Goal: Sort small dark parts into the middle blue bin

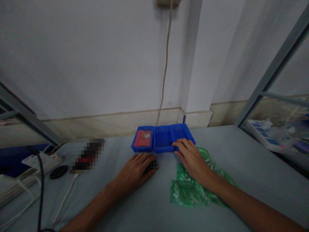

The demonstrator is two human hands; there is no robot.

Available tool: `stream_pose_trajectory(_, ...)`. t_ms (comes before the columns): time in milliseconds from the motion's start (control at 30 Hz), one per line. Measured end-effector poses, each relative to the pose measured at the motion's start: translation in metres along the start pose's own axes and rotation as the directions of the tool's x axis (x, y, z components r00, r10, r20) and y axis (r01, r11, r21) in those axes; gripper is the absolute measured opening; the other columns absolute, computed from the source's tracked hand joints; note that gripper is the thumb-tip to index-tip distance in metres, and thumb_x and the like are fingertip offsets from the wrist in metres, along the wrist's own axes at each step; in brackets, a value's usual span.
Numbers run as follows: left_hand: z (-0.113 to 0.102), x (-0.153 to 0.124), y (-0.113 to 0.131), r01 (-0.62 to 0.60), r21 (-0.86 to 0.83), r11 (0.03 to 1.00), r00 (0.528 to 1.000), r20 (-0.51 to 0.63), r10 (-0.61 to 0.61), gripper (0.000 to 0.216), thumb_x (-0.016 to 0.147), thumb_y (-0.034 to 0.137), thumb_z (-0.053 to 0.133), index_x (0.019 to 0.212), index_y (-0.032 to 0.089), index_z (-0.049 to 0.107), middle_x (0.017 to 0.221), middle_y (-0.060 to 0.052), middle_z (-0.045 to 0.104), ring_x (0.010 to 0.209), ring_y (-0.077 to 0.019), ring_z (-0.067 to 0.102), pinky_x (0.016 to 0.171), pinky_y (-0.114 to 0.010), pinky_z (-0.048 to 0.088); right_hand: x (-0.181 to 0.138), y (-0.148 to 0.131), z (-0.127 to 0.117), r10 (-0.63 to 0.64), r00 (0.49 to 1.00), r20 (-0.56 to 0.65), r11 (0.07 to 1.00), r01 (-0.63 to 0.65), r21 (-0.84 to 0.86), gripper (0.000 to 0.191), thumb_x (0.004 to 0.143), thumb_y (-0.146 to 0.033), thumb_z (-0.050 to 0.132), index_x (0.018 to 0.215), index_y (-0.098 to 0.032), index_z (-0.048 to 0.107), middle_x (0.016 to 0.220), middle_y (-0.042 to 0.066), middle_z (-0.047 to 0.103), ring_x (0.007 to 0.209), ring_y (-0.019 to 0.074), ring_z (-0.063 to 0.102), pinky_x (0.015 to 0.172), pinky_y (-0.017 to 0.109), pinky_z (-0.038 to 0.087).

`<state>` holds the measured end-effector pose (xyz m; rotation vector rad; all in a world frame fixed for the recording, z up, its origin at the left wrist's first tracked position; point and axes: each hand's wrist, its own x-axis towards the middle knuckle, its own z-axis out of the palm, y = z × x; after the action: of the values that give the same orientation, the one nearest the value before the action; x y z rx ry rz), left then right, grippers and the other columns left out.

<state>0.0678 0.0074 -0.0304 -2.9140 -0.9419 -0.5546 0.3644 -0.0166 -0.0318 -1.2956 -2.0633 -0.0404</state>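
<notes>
Three small blue bins stand in a row at the back of the grey table (145,206). The left bin (143,139) holds a red packet, the middle bin (163,139) several tiny dark parts, and the right bin (182,132) looks bare. My right hand (191,158) rests with spread fingers on the front edge of the right bin, lying over green plastic bags (190,190). My left hand (137,170) lies palm down, fingers curled over a small dark object (153,165) just in front of the left bin.
A power strip (43,161), white and black cables (40,193) and a dark round disc (58,171) crowd the left side. A cord (165,71) hangs down the wall behind the bins. Metal frame posts stand at both sides, with a cluttered shelf (277,135) at right.
</notes>
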Motion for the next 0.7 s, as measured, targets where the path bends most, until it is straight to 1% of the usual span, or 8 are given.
stream_pose_trajectory(200,-0.001,0.001,0.001,0.021,-0.002,1.000,1.000,-0.002,-0.021,0.035,0.109,0.039,0.065,0.138,0.021,0.063,0.131,-0.011,0.071,0.116,-0.0312,0.069,0.101,-0.050,0.058,-0.001,-0.007,-0.003,-0.028,0.999,0.021,1.000,0.028,-0.013,0.040,0.107,-0.011,0.055,0.145,-0.025,0.062,0.139,0.015,0.066,0.125,0.0354,0.063,0.107,0.057,0.054)
stream_pose_trajectory(300,-0.001,0.000,0.000,0.028,0.002,1.000,1.000,0.001,-0.028,0.036,0.108,0.040,0.066,0.139,0.021,0.063,0.130,-0.011,0.071,0.115,-0.0312,0.069,0.101,-0.050,0.058,-0.001,-0.017,-0.008,-0.084,0.993,0.082,0.996,0.083,0.018,0.037,0.108,-0.014,0.057,0.144,-0.022,0.064,0.138,0.015,0.067,0.123,0.0340,0.062,0.107,0.056,0.055)
stream_pose_trajectory(367,-0.001,0.000,0.000,0.029,-0.003,1.000,1.000,0.003,-0.029,0.035,0.108,0.041,0.066,0.138,0.021,0.064,0.129,-0.011,0.071,0.113,-0.0305,0.069,0.101,-0.049,0.058,-0.003,-0.024,-0.011,-0.175,0.970,0.168,0.984,0.166,0.069,0.034,0.109,-0.019,0.060,0.142,-0.023,0.067,0.130,0.014,0.070,0.116,0.0319,0.064,0.104,0.052,0.057)
stream_pose_trajectory(467,-0.002,0.000,0.001,0.020,-0.009,1.000,1.000,0.002,-0.020,0.035,0.110,0.040,0.063,0.140,0.022,0.064,0.128,-0.011,0.071,0.113,-0.0297,0.068,0.101,-0.049,0.058,-0.007,-0.032,-0.013,-0.269,0.923,0.276,0.963,0.251,0.099,0.043,0.107,-0.019,0.064,0.149,-0.029,0.064,0.131,0.011,0.070,0.119,0.0305,0.063,0.105,0.049,0.057)
stream_pose_trajectory(533,-0.002,0.000,0.001,0.010,-0.003,1.000,1.000,0.015,-0.010,0.035,0.112,0.039,0.060,0.143,0.023,0.063,0.128,-0.011,0.070,0.113,-0.0294,0.067,0.100,-0.049,0.058,-0.009,-0.035,-0.013,-0.285,0.902,0.324,0.958,0.270,0.091,0.050,0.106,-0.019,0.067,0.153,-0.032,0.061,0.133,0.010,0.070,0.123,0.0308,0.062,0.107,0.049,0.056)
stream_pose_trajectory(600,-0.003,0.001,0.001,0.002,0.008,1.000,0.999,0.040,-0.003,0.036,0.112,0.038,0.060,0.145,0.026,0.062,0.127,-0.010,0.069,0.111,-0.0292,0.067,0.099,-0.049,0.058,-0.010,-0.035,-0.012,-0.287,0.888,0.358,0.958,0.276,0.084,0.052,0.105,-0.020,0.068,0.155,-0.032,0.059,0.135,0.010,0.070,0.125,0.0312,0.061,0.107,0.049,0.056)
stream_pose_trajectory(633,-0.003,0.001,0.001,0.000,0.012,1.000,0.999,0.054,-0.001,0.035,0.112,0.038,0.060,0.146,0.027,0.062,0.127,-0.009,0.068,0.110,-0.0292,0.067,0.098,-0.050,0.058,-0.010,-0.035,-0.012,-0.288,0.884,0.369,0.957,0.277,0.082,0.051,0.106,-0.020,0.068,0.154,-0.032,0.059,0.135,0.010,0.070,0.125,0.0311,0.061,0.107,0.049,0.056)
stream_pose_trajectory(700,-0.004,0.001,0.001,0.000,0.015,1.000,0.997,0.072,-0.001,0.035,0.112,0.036,0.061,0.146,0.029,0.062,0.127,-0.009,0.067,0.110,-0.0291,0.066,0.097,-0.049,0.058,-0.009,-0.033,-0.011,-0.293,0.880,0.374,0.956,0.282,0.086,0.042,0.108,-0.020,0.065,0.148,-0.029,0.062,0.134,0.010,0.070,0.124,0.0303,0.061,0.108,0.048,0.055)
